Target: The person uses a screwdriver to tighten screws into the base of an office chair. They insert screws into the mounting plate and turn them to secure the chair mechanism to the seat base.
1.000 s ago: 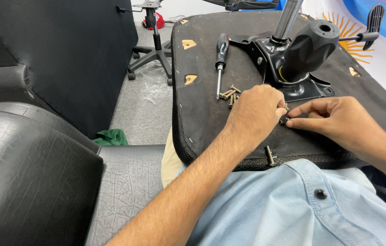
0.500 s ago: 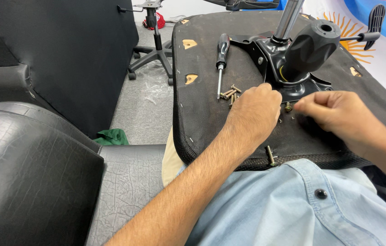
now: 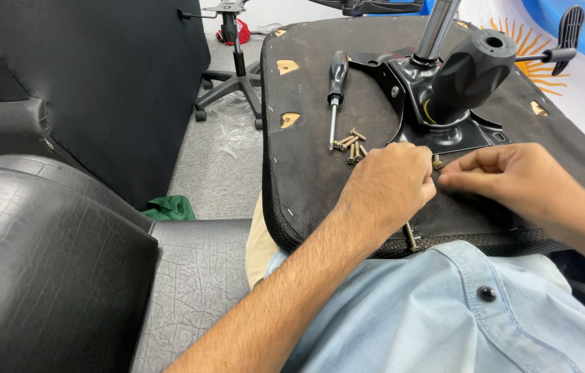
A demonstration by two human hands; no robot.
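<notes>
A light blue denim shirt with a dark snap button is worn; both forearms are left bare, and beige trousers are glimpsed.

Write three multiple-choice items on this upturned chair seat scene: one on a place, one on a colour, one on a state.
1. Where does the screwdriver lie?
A. On the grey floor
B. On the seat underside, above the loose screws
C. In the right hand

2. What colour is the cloth on the floor?
A. Green
B. Yellow
C. White

3. How is the left hand?
A. Spread flat, open
B. Gripping the screwdriver
C. Curled closed beside the metal plate

Key: 1 B, since its tip points to the screw pile on the seat; 2 A, since it shows green beside the black cushion; 3 C, since its fingers are folded in by a screw at the plate's edge.
</notes>
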